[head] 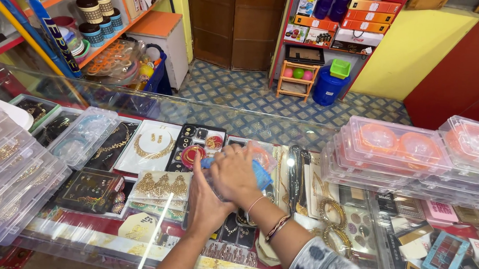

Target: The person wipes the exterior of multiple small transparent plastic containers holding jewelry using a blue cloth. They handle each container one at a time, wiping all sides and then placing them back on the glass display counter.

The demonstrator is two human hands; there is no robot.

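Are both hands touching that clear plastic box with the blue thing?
Touching. The head view shows the right hand pressed on top of the clear plastic box and the left hand cupping its near side.

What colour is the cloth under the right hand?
Blue cloth, held under the right hand; head view.

Bright, even daylight fills the shop, and colours look saturated. The glass top of the bench (154,238) throws white streaks of glare and faint reflections over what lies beneath. Shadows are soft and weak. Straight lines bow near the edges, and the corners look slightly smeared.
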